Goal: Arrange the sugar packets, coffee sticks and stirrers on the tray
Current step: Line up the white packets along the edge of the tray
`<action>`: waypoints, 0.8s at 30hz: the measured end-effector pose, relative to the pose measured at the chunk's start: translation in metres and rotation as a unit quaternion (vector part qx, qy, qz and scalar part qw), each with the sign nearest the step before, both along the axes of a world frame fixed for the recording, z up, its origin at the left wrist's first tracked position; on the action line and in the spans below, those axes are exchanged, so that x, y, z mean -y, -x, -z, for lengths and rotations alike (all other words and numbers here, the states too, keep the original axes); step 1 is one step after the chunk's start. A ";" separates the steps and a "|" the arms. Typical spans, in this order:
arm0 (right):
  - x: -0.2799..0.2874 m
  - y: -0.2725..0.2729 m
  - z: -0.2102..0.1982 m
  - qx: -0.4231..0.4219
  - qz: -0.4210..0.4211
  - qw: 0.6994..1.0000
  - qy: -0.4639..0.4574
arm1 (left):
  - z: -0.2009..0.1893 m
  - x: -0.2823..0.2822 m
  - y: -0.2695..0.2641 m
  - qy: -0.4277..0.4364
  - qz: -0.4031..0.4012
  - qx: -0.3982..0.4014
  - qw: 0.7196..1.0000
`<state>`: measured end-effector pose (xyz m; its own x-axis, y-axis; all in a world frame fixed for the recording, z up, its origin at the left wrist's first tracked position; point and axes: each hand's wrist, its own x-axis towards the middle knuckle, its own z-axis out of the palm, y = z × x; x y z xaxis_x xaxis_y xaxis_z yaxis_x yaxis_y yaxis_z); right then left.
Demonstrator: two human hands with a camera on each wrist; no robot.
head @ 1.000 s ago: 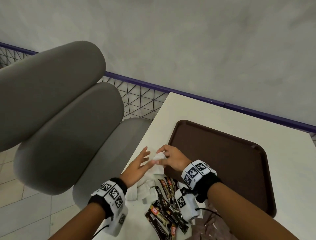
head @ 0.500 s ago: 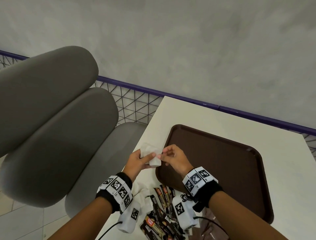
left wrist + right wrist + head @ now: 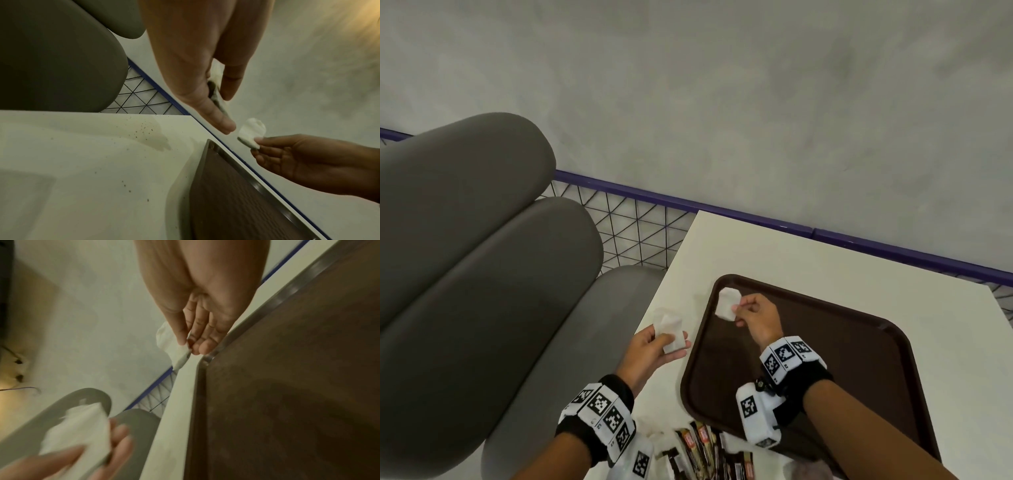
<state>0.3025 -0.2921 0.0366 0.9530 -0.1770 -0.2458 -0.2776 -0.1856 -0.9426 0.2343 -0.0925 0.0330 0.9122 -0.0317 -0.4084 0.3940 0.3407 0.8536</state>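
Pinched between thumb and fingertips (image 3: 739, 306) of right hand (image 3: 758, 320): one white paper sugar packet (image 3: 727, 303), above far-left corner of dark brown plastic tray (image 3: 859, 342). Held likewise in left hand (image 3: 650, 353), beside tray over white table (image 3: 808, 253): small stack of white sugar packets (image 3: 669, 330).

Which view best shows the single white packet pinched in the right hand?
Head view: the white packet shows whole above the brown tray, in the right hand. Left wrist shows it small; right wrist partly hidden by fingers.
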 end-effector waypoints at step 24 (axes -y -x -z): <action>-0.001 -0.097 0.060 -0.113 0.091 0.982 0.122 | 0.025 -0.027 -0.017 -0.046 0.009 0.010 0.999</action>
